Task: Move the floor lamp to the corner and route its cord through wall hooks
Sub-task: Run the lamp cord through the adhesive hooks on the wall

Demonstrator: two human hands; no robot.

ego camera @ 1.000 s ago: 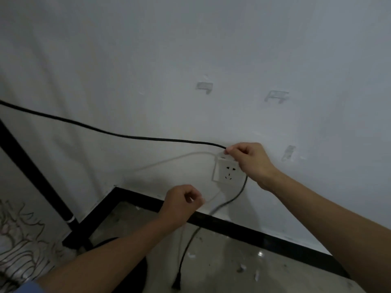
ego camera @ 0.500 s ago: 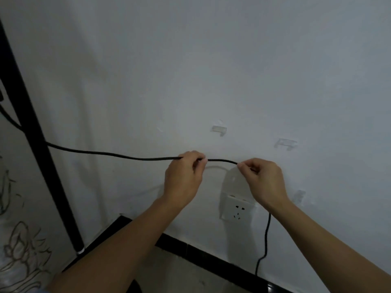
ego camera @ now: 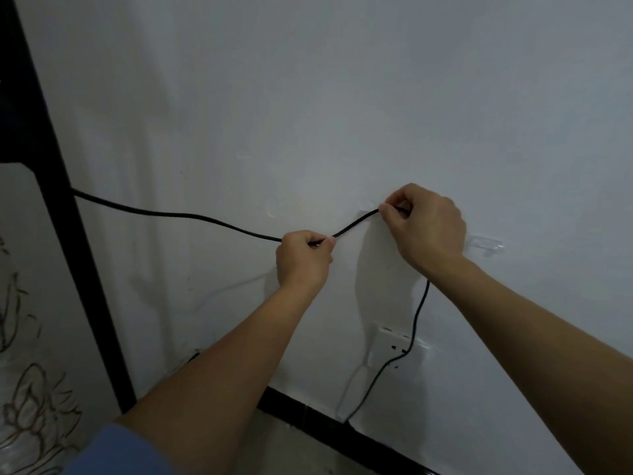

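2 hands now pinch the black cord [ego camera: 178,216]: the left hand [ego camera: 303,257] has come up to grip it, and the right hand [ego camera: 424,224] has lifted its stretch against the wall at a clear hook [ego camera: 484,243], likely starting the routing.

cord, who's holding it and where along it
Both hands pinch the black cord mid-length: left hand lower, right hand higher against the wall.

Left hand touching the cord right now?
Touching. The head view shows the left hand pinching the black cord between thumb and fingers; the cord enters the fist on one side and leaves on the other toward the right hand.
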